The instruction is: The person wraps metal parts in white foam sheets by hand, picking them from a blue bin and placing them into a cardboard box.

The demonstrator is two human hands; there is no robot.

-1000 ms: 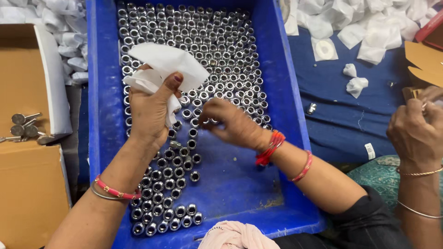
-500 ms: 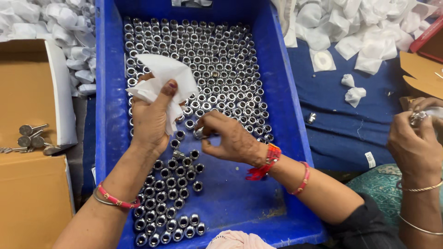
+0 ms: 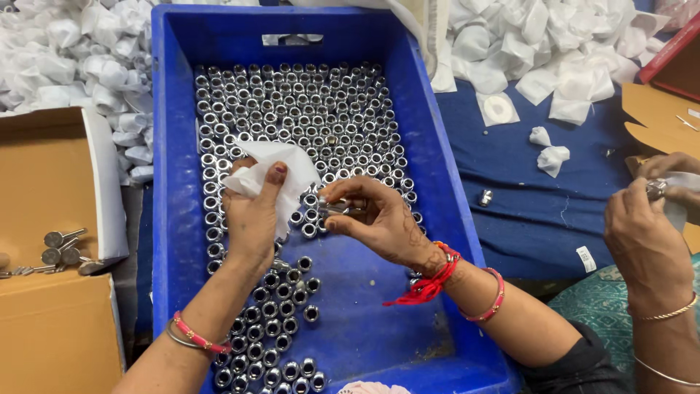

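Observation:
A blue plastic crate (image 3: 434, 190) holds several shiny metal cylinders (image 3: 299, 109) standing upright in rows. My left hand (image 3: 251, 219) hovers over the crate, gripping a white paper sheet (image 3: 284, 168) between thumb and fingers. My right hand (image 3: 372, 219) is just to its right, pinching one metal cylinder (image 3: 329, 208) at its fingertips, close to the paper's edge. Loose cylinders (image 3: 273, 328) also cluster along the crate's near left side.
Another person's hands (image 3: 645, 226) at the right edge hold a small wrapped piece. Piles of white paper-wrapped pieces (image 3: 569, 51) lie on a blue cloth (image 3: 532, 211); another pile (image 3: 80, 66) is at the left. A cardboard box (image 3: 51, 219) at the left carries metal bolts (image 3: 62, 248).
My right hand has lifted a metal cylinder out of the rows and brought it up beside the paper. The left hand has shifted slightly with the sheet.

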